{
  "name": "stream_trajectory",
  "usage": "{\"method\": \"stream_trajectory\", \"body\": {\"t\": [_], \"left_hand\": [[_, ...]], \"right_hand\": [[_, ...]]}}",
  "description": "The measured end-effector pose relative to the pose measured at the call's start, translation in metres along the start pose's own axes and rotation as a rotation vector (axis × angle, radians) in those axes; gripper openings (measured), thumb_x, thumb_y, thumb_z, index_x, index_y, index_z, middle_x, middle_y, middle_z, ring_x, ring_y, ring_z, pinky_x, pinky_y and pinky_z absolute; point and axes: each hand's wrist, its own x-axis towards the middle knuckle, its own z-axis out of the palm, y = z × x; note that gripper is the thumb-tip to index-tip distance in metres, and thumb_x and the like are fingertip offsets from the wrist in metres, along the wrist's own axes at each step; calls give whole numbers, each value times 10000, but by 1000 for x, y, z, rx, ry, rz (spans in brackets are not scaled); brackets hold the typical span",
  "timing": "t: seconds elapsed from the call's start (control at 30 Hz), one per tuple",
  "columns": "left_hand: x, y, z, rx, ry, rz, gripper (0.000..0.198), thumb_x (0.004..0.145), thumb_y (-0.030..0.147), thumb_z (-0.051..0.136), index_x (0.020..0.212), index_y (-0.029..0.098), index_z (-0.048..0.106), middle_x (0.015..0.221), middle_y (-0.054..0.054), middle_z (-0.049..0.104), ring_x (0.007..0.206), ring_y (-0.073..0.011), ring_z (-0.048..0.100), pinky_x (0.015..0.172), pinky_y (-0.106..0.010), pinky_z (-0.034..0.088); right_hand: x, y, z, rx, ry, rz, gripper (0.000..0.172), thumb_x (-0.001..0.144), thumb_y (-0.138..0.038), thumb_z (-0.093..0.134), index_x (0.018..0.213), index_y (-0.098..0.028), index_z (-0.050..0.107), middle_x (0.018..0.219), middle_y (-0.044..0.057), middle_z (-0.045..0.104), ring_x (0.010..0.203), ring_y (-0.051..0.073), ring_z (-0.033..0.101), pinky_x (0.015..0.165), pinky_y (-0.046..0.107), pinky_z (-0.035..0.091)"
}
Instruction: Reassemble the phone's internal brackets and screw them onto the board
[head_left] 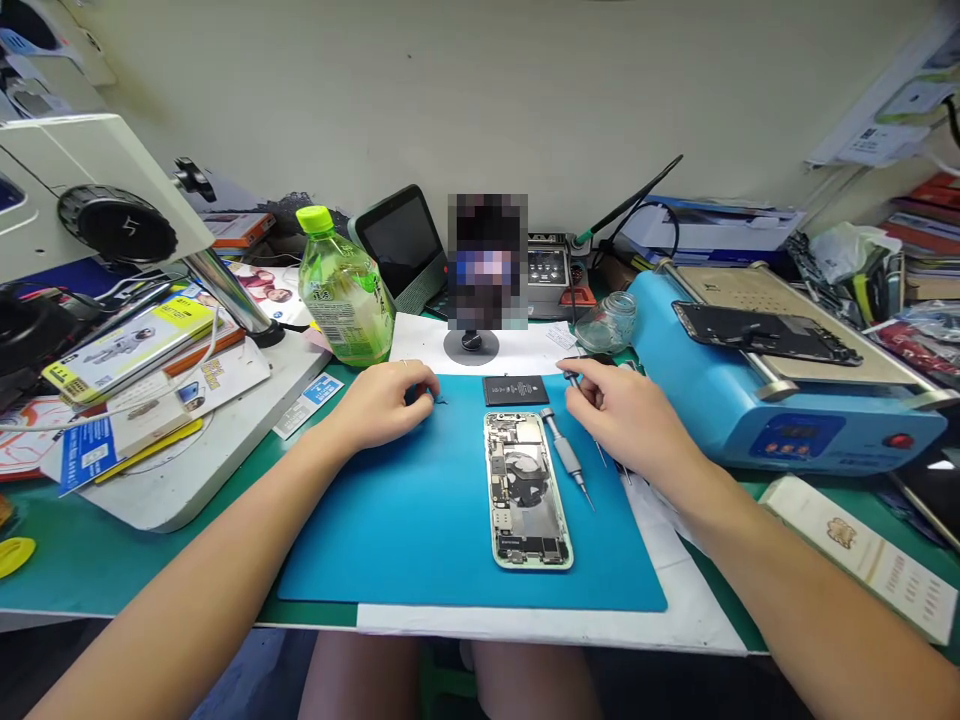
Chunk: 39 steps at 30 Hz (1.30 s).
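Observation:
An opened phone (525, 495) lies on the blue mat (375, 520), its inner parts facing up. Just beyond its top edge is a flat black battery (516, 390). A grey screwdriver (568, 458) rests along the phone's right side, tip towards me. My left hand (391, 402) is curled at the mat's far left part, fingers closed; a tiny dark bit shows by its fingertips, and what they hold is hidden. My right hand (619, 405) is closed round a slim screwdriver (573, 379) with a dark cap, at the mat's right edge.
A green drink bottle (345, 290) and a microscope stand (157, 480) are on the left. To the right sits a blue heating machine (697, 380) with a phone screen (765, 332) on top. A glass jar (607, 320) and a long white box (862, 555) flank my right arm.

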Motion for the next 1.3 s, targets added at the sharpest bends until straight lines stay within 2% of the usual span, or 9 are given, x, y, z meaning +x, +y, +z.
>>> {"method": "stream_trajectory", "body": {"t": [0.13,0.4,0.67,0.77,1.0,1.3], "left_hand": [[0,-1,1,10,-18,5,265,1040,438,709,1021,174,728,985,-28,740,896,-182,693,888,-380,590],[1,-2,3,43,-9,-17,265,1070,427,691,1093,166,730,1094,-53,755,1000,-198,732,946,-414,632],[1,-7,-3,124,69,-128,285,1071,425,690,1208,177,722,1235,-82,741,1110,-228,728,998,-450,635],[1,-6,-3,129,45,-120,282,1069,419,694,1207,174,722,1232,-82,741,1105,-226,729,992,-448,637],[2,-3,7,114,-28,-42,270,1067,409,701,1192,170,722,1184,-72,745,1037,-205,733,944,-420,647],[7,-9,12,85,-16,19,268,1074,394,692,1221,171,716,1238,-83,735,1081,-214,729,965,-431,645]], "right_hand": [[2,2,2,-116,-68,-17,413,1069,-488,627,1309,-154,662,1218,92,680,1102,164,672,1004,380,624],[2,0,2,-217,-129,-76,414,1071,-481,626,1322,-154,656,1222,92,679,1089,160,674,997,375,627],[1,-6,3,-242,-197,-88,426,1069,-476,630,1344,-150,648,1228,93,678,1101,166,676,1009,389,624],[2,-4,5,-239,-196,-87,432,1069,-475,632,1349,-147,644,1224,92,678,1097,166,677,1006,389,626],[2,1,9,-192,-133,-119,425,1069,-484,631,1319,-140,656,1175,82,688,1047,152,682,981,374,628],[-7,-5,5,-69,133,-212,396,1086,-483,601,1276,-144,675,1067,58,694,956,126,674,948,346,626]]}}
